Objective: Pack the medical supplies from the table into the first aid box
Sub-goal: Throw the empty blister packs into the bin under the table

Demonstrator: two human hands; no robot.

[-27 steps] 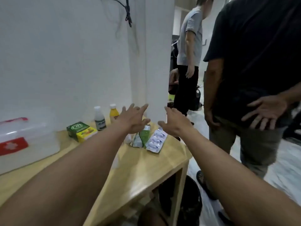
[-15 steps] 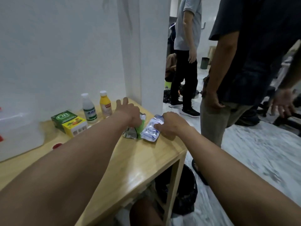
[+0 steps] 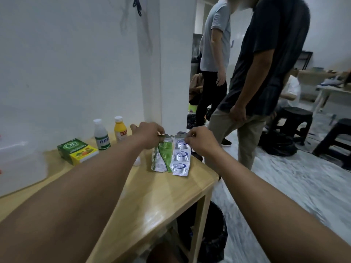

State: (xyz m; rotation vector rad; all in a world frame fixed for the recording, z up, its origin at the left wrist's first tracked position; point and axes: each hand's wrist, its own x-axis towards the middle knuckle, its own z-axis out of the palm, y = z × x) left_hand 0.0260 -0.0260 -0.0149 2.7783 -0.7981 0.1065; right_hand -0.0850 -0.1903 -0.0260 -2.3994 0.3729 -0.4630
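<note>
Near the far corner of the wooden table (image 3: 167, 202), both of our hands are up off the surface, each pinching the top edge of a foil pack. Our left hand (image 3: 149, 134) grips the green-and-silver blister strip (image 3: 161, 158) between thumb and fingers, and our right hand (image 3: 199, 141) pinches the silver-and-blue blister strip (image 3: 180, 160) the same way. The 2 strips hang side by side, edges touching or nearly so — we cannot tell whether their lower ends rest on the table or sit just above it.

Left of our left forearm, a green box (image 3: 73, 147) sits against a yellow box (image 3: 83, 155), near the wall. Behind them stand 2 small bottles, upright and close together: a white bottle (image 3: 101, 135) with a green label and a yellow bottle (image 3: 120, 129) with a white cap. A small pale object (image 3: 137, 161) peeks out beside our left wrist, too hidden to name.

At the far left edge sits the translucent first aid box (image 3: 20, 160), blurred, well apart from the strips.

Beyond the table's right edge, 2 people stand on the pale floor — 1 in a dark shirt (image 3: 269, 54), 1 in a grey shirt (image 3: 216, 38). A dark bin (image 3: 214, 236) sits under the table.
</note>
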